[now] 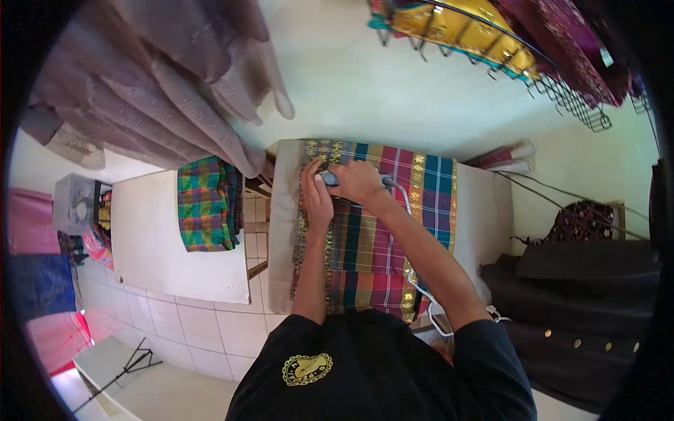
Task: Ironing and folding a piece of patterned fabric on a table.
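A checked cloth with gold motifs (389, 237) lies spread over a padded ironing surface (484, 205). My right hand (359, 181) is closed around the grip of a clothes iron (330, 179), which rests on the far part of the cloth; most of its body is hidden beneath the hand. From the iron's right end a pale cord (406, 200) runs back beside my right forearm. Just left of the iron, my left hand (317, 197) lies on the cloth near its patterned border, with nothing visible in its fingers.
To the left, folded checked cloths (202, 205) lie on a white table (152, 237). Mauve garments (174, 105) hang at upper left. A black wire rack (468, 21) holds colourful fabrics above. Dark garments with brass buttons (574, 305) hang at right.
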Demonstrator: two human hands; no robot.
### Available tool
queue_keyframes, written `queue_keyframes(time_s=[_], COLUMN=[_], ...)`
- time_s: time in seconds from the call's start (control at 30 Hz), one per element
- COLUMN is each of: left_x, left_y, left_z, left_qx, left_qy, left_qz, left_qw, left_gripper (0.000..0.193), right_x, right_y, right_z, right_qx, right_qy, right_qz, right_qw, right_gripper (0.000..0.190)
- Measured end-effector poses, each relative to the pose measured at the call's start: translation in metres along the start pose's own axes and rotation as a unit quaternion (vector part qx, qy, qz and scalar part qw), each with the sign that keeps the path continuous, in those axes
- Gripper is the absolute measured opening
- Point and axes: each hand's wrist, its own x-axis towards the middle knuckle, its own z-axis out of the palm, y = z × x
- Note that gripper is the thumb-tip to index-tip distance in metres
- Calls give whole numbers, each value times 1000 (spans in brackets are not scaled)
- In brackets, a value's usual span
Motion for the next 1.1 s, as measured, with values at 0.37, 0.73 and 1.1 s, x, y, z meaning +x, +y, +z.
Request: queue_keyframes(time_s=[0.37, 0.73, 1.1], left_x=[1, -29, -52], left_y=[1, -12, -17], left_z=[6, -37, -75], left_qx=[275, 411, 347], left_qy=[-123, -232, -117], left_qz=[70, 103, 49], left_qw=[951, 876, 929], left_gripper=[45, 54, 40], right_x=[-78, -160, -155], right_y=[100, 175, 137], right_z=[-14, -28, -23], right_qx=[8, 22, -56], right_qy=[4, 58, -47], right_qz=[127, 289, 52], right_qw=[992, 955, 996], right_gripper=[44, 51, 53])
